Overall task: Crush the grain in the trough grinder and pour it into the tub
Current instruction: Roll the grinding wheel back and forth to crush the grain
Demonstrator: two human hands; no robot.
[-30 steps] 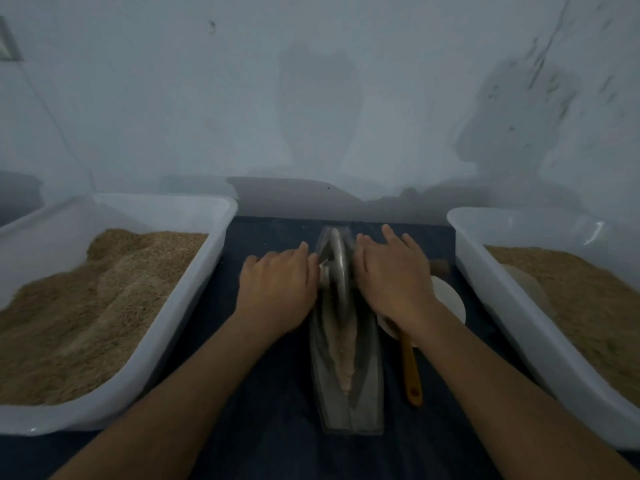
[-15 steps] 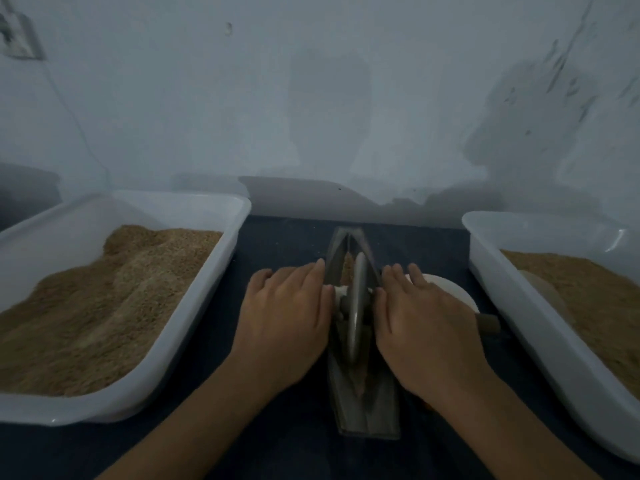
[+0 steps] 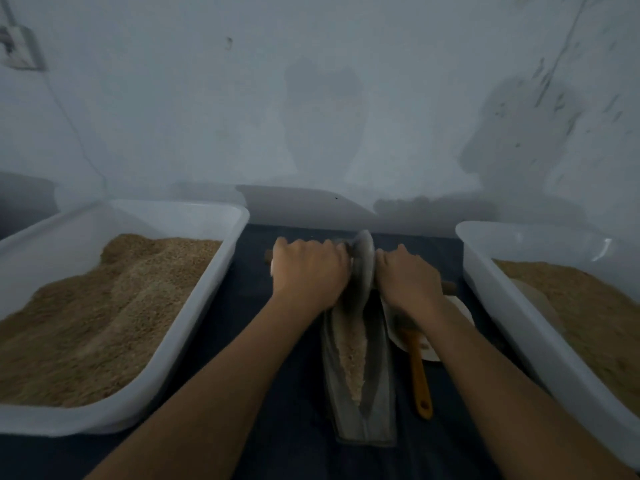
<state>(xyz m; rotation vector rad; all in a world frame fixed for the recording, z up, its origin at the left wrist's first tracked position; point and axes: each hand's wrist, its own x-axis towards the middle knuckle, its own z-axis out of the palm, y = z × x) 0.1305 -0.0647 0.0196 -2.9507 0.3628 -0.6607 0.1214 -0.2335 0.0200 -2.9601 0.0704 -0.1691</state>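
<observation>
The left hand (image 3: 310,271) is curled over the wooden axle handle (image 3: 268,257) on the left side of the grinding wheel (image 3: 363,265), knuckles up, with the stub end of the handle poking out past the fingers toward 9 o'clock. The right hand (image 3: 408,280) grips the matching handle on the other side of the wheel, its end (image 3: 449,288) showing toward 3 o'clock. Both hands sit just beside the disc, one on each face.

The wheel stands on edge at the far, 12 o'clock end of the trough grinder (image 3: 363,403), a narrow metal boat-shaped channel that runs toward the person at 6 o'clock. A strip of pale crushed grain (image 3: 351,351) lies along the bottom of the channel, between the wheel and the near end.

Just beside the trough at 3 o'clock lies a white dish (image 3: 433,344), partly covered by the right forearm, with an orange-handled brush (image 3: 420,379) resting across it, handle pointing to 6 o'clock.

All of this rests on a dark cloth (image 3: 277,438). At 9 o'clock stands a white tub (image 3: 194,327) heaped with brown grain; at 3 o'clock a second white tub (image 3: 519,327) also holds grain. A pale wall (image 3: 311,98) fills 12 o'clock.
</observation>
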